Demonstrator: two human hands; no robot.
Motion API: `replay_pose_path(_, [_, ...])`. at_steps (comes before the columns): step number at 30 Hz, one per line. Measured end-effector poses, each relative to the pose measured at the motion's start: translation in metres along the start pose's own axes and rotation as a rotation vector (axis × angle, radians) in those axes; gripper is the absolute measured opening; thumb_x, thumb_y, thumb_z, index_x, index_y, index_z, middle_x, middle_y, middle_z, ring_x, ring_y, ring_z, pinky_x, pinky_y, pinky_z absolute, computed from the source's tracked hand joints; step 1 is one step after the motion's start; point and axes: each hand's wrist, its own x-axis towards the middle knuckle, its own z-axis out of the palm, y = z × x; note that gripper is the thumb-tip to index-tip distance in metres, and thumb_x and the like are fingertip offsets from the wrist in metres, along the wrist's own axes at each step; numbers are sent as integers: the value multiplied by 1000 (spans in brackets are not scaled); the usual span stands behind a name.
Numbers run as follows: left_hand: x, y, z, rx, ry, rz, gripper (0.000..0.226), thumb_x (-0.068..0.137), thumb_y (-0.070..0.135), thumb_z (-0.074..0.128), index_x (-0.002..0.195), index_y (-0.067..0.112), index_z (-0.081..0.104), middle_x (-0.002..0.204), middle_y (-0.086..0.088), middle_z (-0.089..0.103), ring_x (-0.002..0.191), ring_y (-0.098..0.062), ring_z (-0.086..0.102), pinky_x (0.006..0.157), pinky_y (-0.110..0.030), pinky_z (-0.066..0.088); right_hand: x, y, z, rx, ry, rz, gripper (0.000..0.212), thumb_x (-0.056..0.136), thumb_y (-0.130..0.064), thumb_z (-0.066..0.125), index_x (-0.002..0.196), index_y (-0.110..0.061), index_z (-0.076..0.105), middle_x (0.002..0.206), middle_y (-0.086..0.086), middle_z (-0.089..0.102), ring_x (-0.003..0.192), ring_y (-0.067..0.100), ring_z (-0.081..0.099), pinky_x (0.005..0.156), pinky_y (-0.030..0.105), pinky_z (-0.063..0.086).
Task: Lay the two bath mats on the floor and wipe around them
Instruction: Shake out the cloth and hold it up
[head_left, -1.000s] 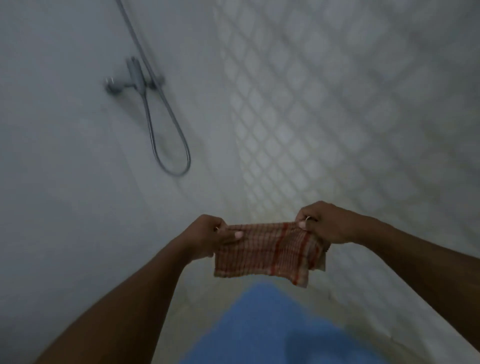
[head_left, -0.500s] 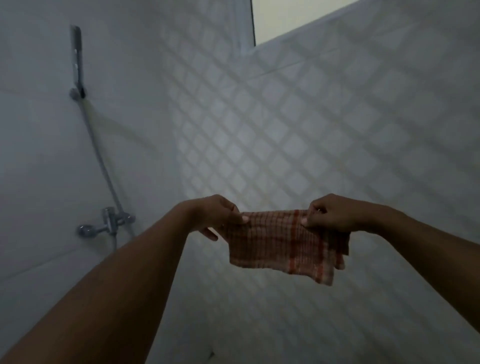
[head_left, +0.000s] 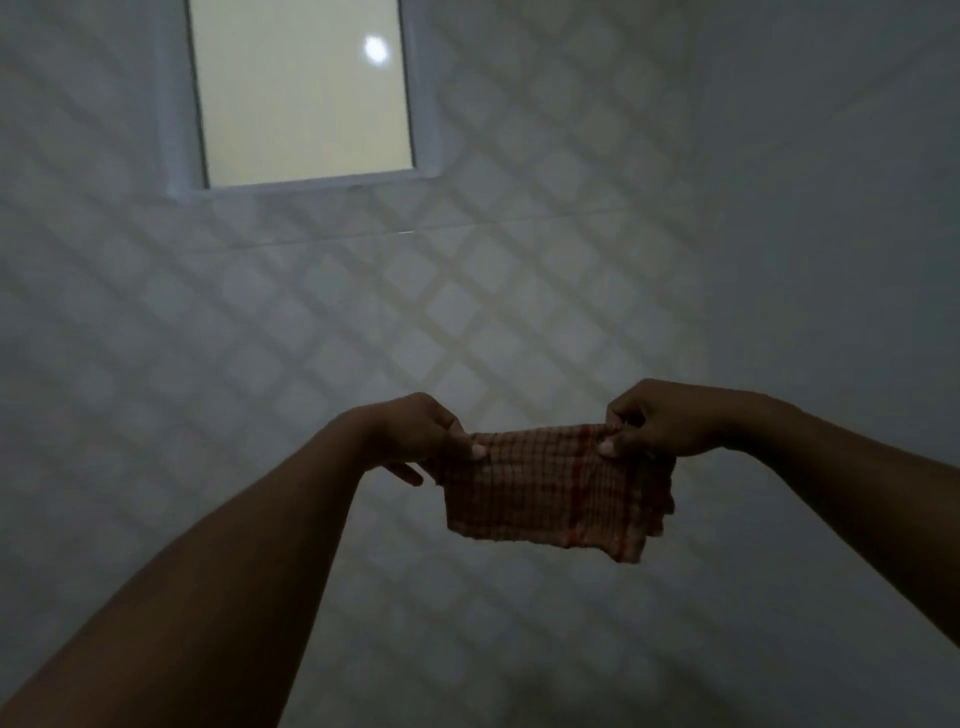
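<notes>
A small red-and-cream checked cloth (head_left: 550, 493) hangs folded in front of me, stretched between both hands at chest height. My left hand (head_left: 421, 436) pinches its upper left corner. My right hand (head_left: 657, 421) pinches its upper right corner, with extra folds of the cloth bunched below that hand. No bath mat and no floor are in view; the camera looks up at the wall.
A tiled wall (head_left: 363, 338) with a diamond pattern fills the view, dimly lit. A frosted window (head_left: 301, 93) in a white frame sits high up on the left. A plain wall (head_left: 857, 208) meets it at the right.
My view has swung upward from the floor and blue mat, past the shower tap and hose, to the window. Both hands kept hold of the cloth.
</notes>
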Motion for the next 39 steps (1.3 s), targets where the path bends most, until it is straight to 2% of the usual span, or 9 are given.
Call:
replay_pose_path(4, [46, 44, 23, -17, -113, 201, 23, 86, 38, 79, 78, 19, 70, 79, 1, 76, 80, -14, 70, 86, -39, 56, -44, 27, -30, -92, 107, 203, 22, 92, -38, 68, 79, -20, 64, 82, 0, 66, 69, 13, 59, 64, 29, 49])
replay_pose_path(12, [65, 119, 76, -75, -319, 593, 23, 87, 37, 78, 73, 20, 70, 76, 2, 75, 76, -14, 69, 81, -37, 56, -160, 7, -51, -248, 242, 632, 26, 93, -38, 66, 94, -13, 69, 97, 3, 69, 87, 20, 65, 76, 35, 54])
replay_pose_path(18, [22, 189, 120, -170, -456, 829, 26, 88, 39, 77, 74, 19, 70, 76, 1, 73, 78, -16, 68, 83, -39, 58, -272, -51, -51, -394, 276, 933, 15, 96, -40, 60, 94, -26, 63, 103, 0, 64, 94, 18, 60, 77, 32, 51])
replay_pose_path(21, [-22, 236, 142, -224, -542, 959, 27, 90, 38, 75, 74, 17, 69, 80, 0, 72, 80, -17, 66, 79, -37, 57, -340, -88, -60, -428, 319, 1088, 14, 98, -38, 57, 100, -25, 62, 101, -3, 61, 94, 17, 59, 72, 29, 49])
replay_pose_path(25, [-92, 293, 168, -274, -630, 1144, 24, 92, 28, 74, 75, 14, 66, 76, -2, 71, 76, -17, 66, 78, -37, 59, -424, -142, -77, -446, 417, 1261, 19, 98, -34, 58, 111, -22, 63, 98, -5, 61, 94, 18, 61, 80, 34, 55])
replay_pose_path(29, [-162, 337, 182, -384, -602, 1317, 22, 93, 12, 69, 74, 9, 59, 68, -4, 64, 61, -14, 58, 54, -25, 49, -486, -188, -88, -457, 520, 1345, 17, 100, -26, 55, 116, -24, 58, 93, -6, 62, 84, 12, 62, 66, 27, 52])
replay_pose_path(33, [-215, 376, 195, -472, -519, 1422, 13, 91, 12, 68, 82, 11, 59, 78, -6, 65, 70, -18, 61, 60, -31, 52, -537, -216, -94, -499, 602, 1367, 18, 99, -23, 54, 116, -28, 51, 103, 3, 65, 89, 18, 66, 71, 34, 60])
replay_pose_path(36, [-248, 401, 209, -499, -454, 1496, 14, 93, 14, 66, 97, 21, 55, 85, -8, 70, 71, -17, 63, 60, -29, 52, -574, -225, -98, -572, 656, 1317, 22, 100, -16, 49, 116, -31, 44, 102, 2, 64, 89, 18, 65, 66, 30, 57])
replay_pose_path(39, [-279, 425, 227, -395, -238, 1623, 19, 97, 16, 59, 105, 30, 49, 89, -3, 70, 74, -16, 67, 59, -29, 56, -606, -215, -102, -713, 713, 1273, 28, 100, -9, 43, 109, -35, 46, 105, 0, 60, 90, 17, 60, 65, 26, 51])
